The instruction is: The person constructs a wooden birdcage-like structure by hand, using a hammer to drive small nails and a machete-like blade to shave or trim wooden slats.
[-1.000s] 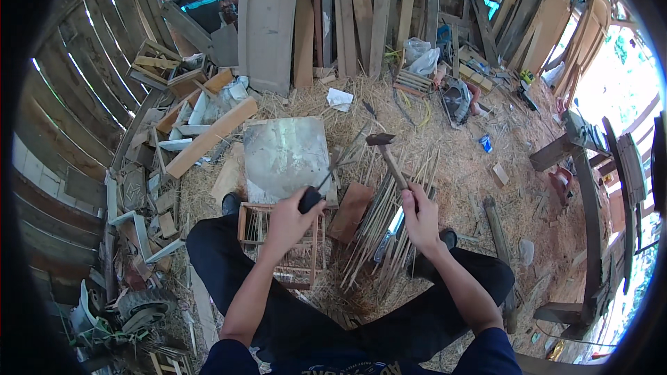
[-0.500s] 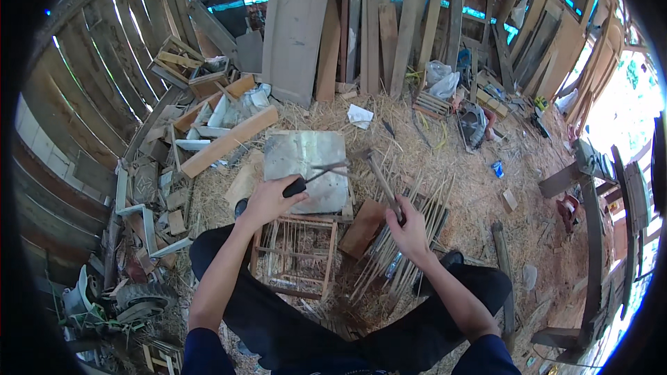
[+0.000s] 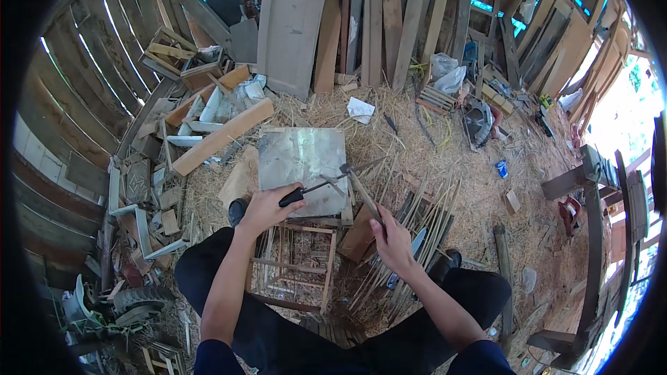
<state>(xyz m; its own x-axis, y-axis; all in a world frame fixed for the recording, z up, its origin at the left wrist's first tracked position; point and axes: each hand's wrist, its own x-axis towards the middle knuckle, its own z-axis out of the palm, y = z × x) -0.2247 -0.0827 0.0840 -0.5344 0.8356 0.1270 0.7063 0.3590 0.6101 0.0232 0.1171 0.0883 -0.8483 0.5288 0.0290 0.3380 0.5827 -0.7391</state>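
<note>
My left hand (image 3: pixel 262 210) is closed round the black handle of a screwdriver (image 3: pixel 292 197). Its thin metal shaft slants up to the right over a square, grey, scuffed board (image 3: pixel 301 160). My right hand (image 3: pixel 394 242) grips the wooden handle of a hammer (image 3: pixel 364 194). The hammer's dark head is by the screwdriver's tip, at the board's right edge; whether they touch I cannot tell. Below the board, between my legs, sits a small wooden slatted frame (image 3: pixel 292 264). Thin bamboo-like sticks (image 3: pixel 417 250) lie in a bundle beneath my right hand.
A brown wood block (image 3: pixel 358 235) sits right of the frame, and a knife-like blade (image 3: pixel 418 242) lies among the sticks. Straw and shavings cover the floor. Scrap wood with a long plank (image 3: pixel 224 137) is heaped at left. Tall boards (image 3: pixel 295 28) lean at the back.
The hammer head has moved down and left toward the screwdriver's tip. My left hand has shifted slightly down and left, still on the handle. The whole view has tilted a little.
</note>
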